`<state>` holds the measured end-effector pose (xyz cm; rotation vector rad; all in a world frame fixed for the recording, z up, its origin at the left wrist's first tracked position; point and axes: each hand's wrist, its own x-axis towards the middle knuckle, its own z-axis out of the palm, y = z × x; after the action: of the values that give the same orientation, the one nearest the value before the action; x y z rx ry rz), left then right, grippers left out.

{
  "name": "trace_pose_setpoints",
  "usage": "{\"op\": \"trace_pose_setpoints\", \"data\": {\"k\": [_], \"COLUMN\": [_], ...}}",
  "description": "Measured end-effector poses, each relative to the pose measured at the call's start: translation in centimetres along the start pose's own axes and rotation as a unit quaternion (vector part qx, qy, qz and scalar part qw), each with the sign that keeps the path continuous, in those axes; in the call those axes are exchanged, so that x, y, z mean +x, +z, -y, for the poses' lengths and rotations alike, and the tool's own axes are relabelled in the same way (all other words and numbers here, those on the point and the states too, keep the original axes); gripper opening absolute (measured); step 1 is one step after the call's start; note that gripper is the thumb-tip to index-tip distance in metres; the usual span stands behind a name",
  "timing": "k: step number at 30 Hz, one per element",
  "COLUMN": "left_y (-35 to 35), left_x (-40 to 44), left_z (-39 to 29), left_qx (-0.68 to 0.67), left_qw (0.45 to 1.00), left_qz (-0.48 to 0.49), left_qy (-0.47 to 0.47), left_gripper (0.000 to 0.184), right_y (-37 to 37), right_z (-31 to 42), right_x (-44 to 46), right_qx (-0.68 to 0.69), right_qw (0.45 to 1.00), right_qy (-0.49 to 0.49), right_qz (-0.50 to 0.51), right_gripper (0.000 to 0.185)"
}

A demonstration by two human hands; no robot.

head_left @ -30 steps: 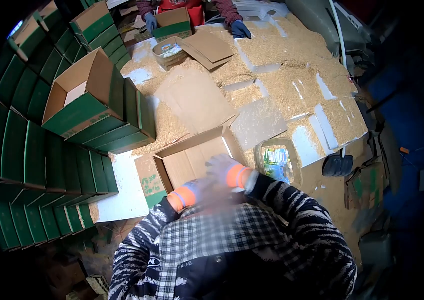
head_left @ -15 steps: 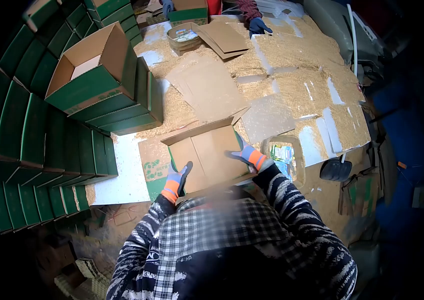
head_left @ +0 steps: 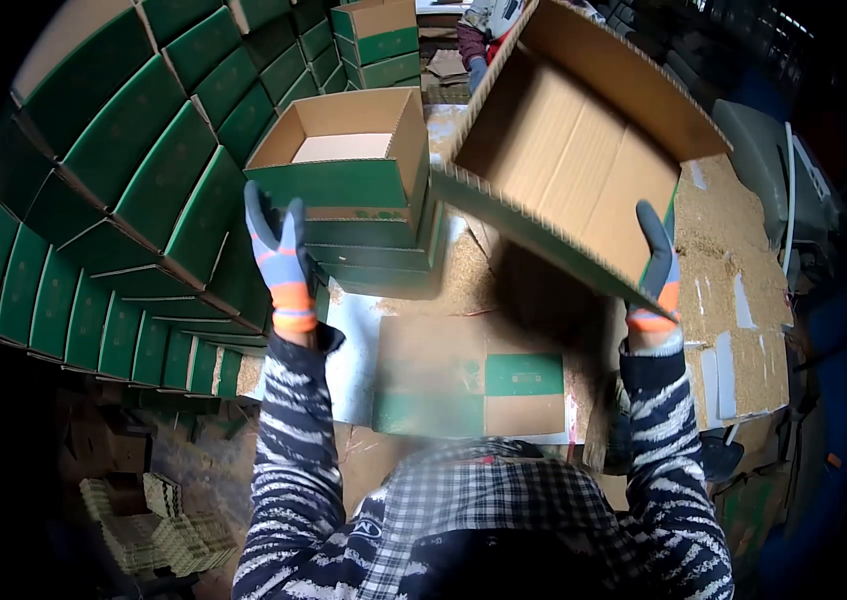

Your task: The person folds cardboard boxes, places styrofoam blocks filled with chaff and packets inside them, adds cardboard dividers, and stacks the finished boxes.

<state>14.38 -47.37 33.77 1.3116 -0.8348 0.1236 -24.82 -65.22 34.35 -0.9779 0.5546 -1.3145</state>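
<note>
My right hand (head_left: 662,270), in a grey and orange glove, grips the near right side of an open cardboard box (head_left: 574,150), thumb inside. That box is raised and tilted, brown within and green outside. My left hand (head_left: 282,262) is off it, fingers and thumb spread, close to the front of a stack of similar boxes. The top box (head_left: 329,184) of this stack stands open, with a pale bottom. Below my hands a flat brown and green cardboard piece (head_left: 429,360) lies on the table.
Rows of green boxes (head_left: 134,160) are piled high along the left. Wood shavings (head_left: 734,240) cover the table's right side. Another person's sleeve (head_left: 472,42) shows at the back, partly behind the raised box. Egg trays (head_left: 159,525) lie on the floor at lower left.
The box has gone from low on the table in both hands to raised and tilted at the right. My left hand has let go and moved left. The view has shifted too.
</note>
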Motion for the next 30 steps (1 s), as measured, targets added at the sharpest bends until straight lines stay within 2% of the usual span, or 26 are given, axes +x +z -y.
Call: {"op": "trace_pose_setpoints", "data": {"k": [1,3,4,5,6,7,9,10,12,13,14,16,17,18,19,20,21,22,23,24,25,26,27,28,29,30], "left_y": [-0.9,-1.7,-0.9,-0.9,-1.0,-1.1,-1.4,-1.8,-2.3,-3.6,-3.5,-3.3,-2.6,-1.7,-1.0,-0.4,0.8,1.7,1.7,1.7,2.5,2.7,2.7,2.5,2.5,1.9], "left_x": [2.6,5.8,5.7,6.2,6.6,6.9,6.9,6.6,6.5,7.2,6.7,5.4,5.3,3.8,1.4,-1.8,-5.9,-10.3,-14.8,-18.9,-21.2,-23.5,-24.4,-25.4,-25.0,-25.3], "left_z": [3.0,9.4,8.8,10.0,11.3,11.2,10.9,13.1,13.0,17.6,16.1,13.9,13.1,12.7,10.9,9.5,8.4,9.5,10.8,14.7,15.4,16.7,18.4,20.9,20.9,22.0], "left_qx": [-0.022,-0.067,-0.009,-0.088,-0.165,-0.173,-0.186,-0.135,0.001,0.056,0.086,0.147,0.085,0.102,0.152,0.199,0.213,0.128,0.178,0.218,0.268,0.311,0.328,0.371,0.399,0.399], "left_qw": [1.000,0.996,0.997,0.993,0.982,0.980,0.972,0.984,0.996,0.992,0.990,0.981,0.994,0.992,0.987,0.977,0.974,0.990,0.968,0.923,0.870,0.837,0.816,0.790,0.753,0.744], "left_qz": [-0.017,-0.048,-0.067,-0.071,-0.073,-0.054,-0.015,0.013,0.070,0.070,0.055,0.030,0.040,-0.005,-0.039,-0.071,-0.060,0.018,0.170,0.318,0.413,0.449,0.476,0.488,0.522,0.536], "left_qy": [-0.014,-0.040,-0.027,-0.035,-0.045,-0.077,-0.142,-0.115,-0.056,-0.091,-0.101,-0.126,-0.057,-0.070,-0.033,0.006,0.055,0.059,0.058,-0.015,0.031,0.039,-0.001,-0.025,-0.051,-0.018], "left_gripper": [0.070,0.077,0.080,0.081,0.082,0.082,0.083,0.086,0.091,0.099,0.100,0.105,0.104,0.095,0.090,0.084,0.073,0.070,0.069,0.072,0.073,0.076,0.077,0.078,0.080,0.082], "right_y": [2.8,7.6,9.4,11.1,12.9,14.5,17.5,18.9,21.0,21.9,22.3,20.5,19.8,18.0,16.1,12.2,8.3,6.2,2.4,-0.9,-3.7,-8.6,-6.4,-7.2,-7.9,-8.8], "right_z": [1.2,1.4,0.5,-0.3,-1.4,-3.1,-6.0,-7.2,-11.6,-13.7,-15.0,-15.2,-15.0,-15.2,-15.0,-17.5,-20.1,-19.2,-21.3,-22.4,-24.3,-28.8,-23.3,-24.7,-25.3,-25.5], "right_x": [1.1,4.2,6.2,8.2,9.5,10.9,11.7,11.5,12.2,12.5,12.8,13.7,14.0,13.6,12.2,11.1,10.0,4.2,0.2,-4.9,-10.1,-15.2,-19.7,-21.4,-22.5,-22.7], "right_qx": [0.057,-0.008,-0.021,-0.033,0.062,0.030,0.059,0.119,0.004,-0.082,-0.168,-0.149,-0.144,-0.094,-0.134,-0.299,-0.463,-0.491,-0.543,-0.607,-0.695,-0.692,-0.706,-0.676,-0.648,-0.611], "right_qw": [0.998,0.996,0.992,0.987,0.989,0.992,0.994,0.984,0.982,0.975,0.959,0.938,0.920,0.928,0.951,0.926,0.847,0.845,0.806,0.746,0.630,0.567,0.493,0.488,0.506,0.517], "right_qy": [-0.001,-0.091,-0.123,-0.156,-0.129,-0.119,-0.062,-0.013,0.018,0.039,0.061,0.210,0.282,0.294,0.199,0.008,-0.184,-0.166,-0.143,-0.103,-0.112,-0.209,-0.096,-0.115,-0.219,-0.317], "right_qz": [0.000,0.015,0.024,0.032,0.037,0.026,0.073,0.129,0.186,0.204,0.219,0.232,0.233,0.209,0.195,0.230,0.186,0.135,0.186,0.252,0.328,0.395,0.500,0.540,0.525,0.508], "right_gripper": [0.036,0.038,0.040,0.041,0.042,0.046,0.063,0.077,0.093,0.098,0.103,0.092,0.088,0.080,0.064,0.062,0.060,0.062,0.065,0.069,0.072,0.070,0.065,0.054,0.048,0.042]}}
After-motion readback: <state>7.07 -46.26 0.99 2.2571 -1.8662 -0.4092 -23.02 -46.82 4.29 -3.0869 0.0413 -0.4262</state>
